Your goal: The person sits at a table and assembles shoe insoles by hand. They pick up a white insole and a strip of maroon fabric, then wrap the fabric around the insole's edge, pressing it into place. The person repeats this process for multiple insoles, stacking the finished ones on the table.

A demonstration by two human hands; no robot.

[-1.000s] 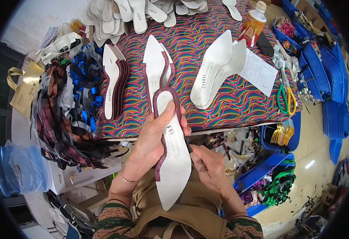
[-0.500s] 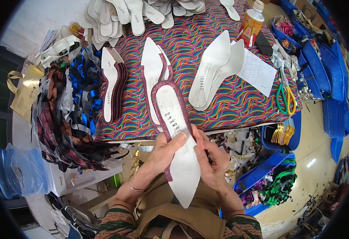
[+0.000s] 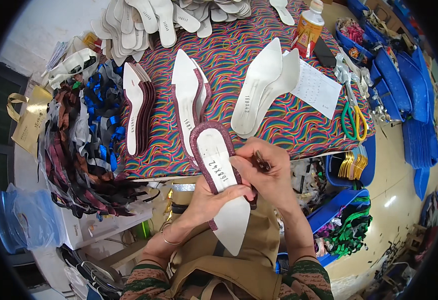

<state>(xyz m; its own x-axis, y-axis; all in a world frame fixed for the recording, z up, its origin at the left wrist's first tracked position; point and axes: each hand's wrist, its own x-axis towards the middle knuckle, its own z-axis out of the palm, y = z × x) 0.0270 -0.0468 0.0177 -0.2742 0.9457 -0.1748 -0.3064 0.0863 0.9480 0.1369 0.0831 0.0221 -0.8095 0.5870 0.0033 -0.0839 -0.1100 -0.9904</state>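
I hold a white pointed shoe insole (image 3: 225, 192) edged with a dark red glittery strip, heel end up, over my lap. My left hand (image 3: 204, 202) grips it from below and the left side. My right hand (image 3: 263, 172) lies across its right edge, thumb pressing on the strip, with a small dark tool pinched between the fingers. Just beyond, on the table with the colourful wavy cloth (image 3: 229, 65), lies another trimmed insole (image 3: 186, 95) next to a stack of dark red-edged insoles (image 3: 136, 112).
Two plain white insoles (image 3: 264, 90) lie at the table's middle, more are heaped at the back (image 3: 144, 20). A bottle (image 3: 309, 27), a paper sheet (image 3: 316, 90) and green scissors (image 3: 351, 120) sit to the right. Strips hang at the left (image 3: 74, 145). Blue bins (image 3: 339, 215) stand on the floor.
The insole has come lower and closer over my lap. My right hand has moved up from beneath it onto its right edge, and my left hand shifted underneath.
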